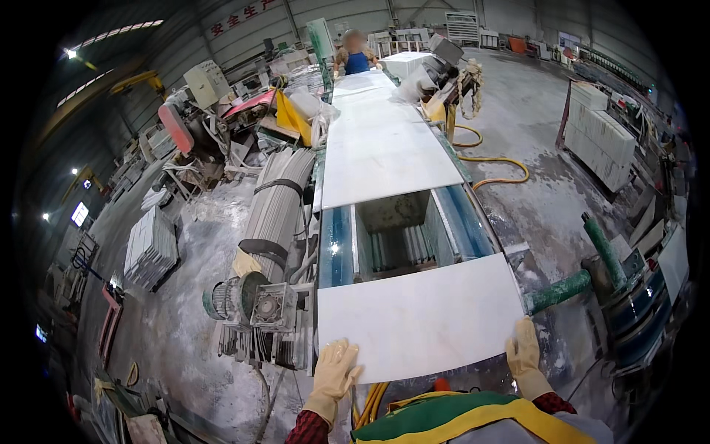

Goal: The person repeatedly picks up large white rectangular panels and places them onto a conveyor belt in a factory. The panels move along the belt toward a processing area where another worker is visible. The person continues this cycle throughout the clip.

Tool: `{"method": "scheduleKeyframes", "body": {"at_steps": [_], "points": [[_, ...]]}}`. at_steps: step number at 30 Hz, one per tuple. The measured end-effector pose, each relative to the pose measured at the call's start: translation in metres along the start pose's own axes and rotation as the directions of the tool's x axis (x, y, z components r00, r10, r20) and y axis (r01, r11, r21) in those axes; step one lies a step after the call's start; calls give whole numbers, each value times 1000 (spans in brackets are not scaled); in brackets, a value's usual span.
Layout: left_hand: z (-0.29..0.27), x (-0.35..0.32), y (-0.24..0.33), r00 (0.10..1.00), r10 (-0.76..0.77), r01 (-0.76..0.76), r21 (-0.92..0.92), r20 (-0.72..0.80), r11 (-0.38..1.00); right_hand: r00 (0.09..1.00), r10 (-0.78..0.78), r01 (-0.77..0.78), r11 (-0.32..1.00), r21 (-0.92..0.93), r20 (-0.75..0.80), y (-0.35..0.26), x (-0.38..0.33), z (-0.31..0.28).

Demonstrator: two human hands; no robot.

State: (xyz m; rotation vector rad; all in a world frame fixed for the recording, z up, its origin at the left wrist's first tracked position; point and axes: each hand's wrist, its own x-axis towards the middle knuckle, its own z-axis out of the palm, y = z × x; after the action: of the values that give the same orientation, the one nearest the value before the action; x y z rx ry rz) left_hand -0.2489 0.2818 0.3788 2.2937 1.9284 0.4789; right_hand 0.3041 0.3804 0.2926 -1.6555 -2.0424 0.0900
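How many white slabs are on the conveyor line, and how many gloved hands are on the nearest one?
White slabs on the line: 3, the nearest slab, the middle slab and a far slab
Gloved hands on the nearest slab: 2, left hand, right hand
Total: 5

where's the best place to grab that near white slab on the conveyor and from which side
Take the white slab by its two near corners, coming from its near edge. It lies flat and wide, so a one-handed grip would likely tip it. The gloved left hand and right hand already rest on those corners, fingers flat on top; whether they curl under is not visible.
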Motion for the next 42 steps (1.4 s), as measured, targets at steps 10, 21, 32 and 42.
{"method": "scheduleKeyframes", "body": {"at_steps": [10,21,32,42], "points": [[28,39,-51,939,-77,85,10,-335,996,785,620,-536,668,516,12,-5,-50,40],[37,90,-88,936,-74,106,75,-343,992,553,431,-627,-349,697,713,-93,-35,37],[21,-16,-21,950,-106,108,-9,-294,994,354,251,-721,-540,434,901,-90,-18,21],[20,-147,58,905,-402,369,-212,-140,905,208,-61,-832,-536,144,976,-37,-30,76]]}}
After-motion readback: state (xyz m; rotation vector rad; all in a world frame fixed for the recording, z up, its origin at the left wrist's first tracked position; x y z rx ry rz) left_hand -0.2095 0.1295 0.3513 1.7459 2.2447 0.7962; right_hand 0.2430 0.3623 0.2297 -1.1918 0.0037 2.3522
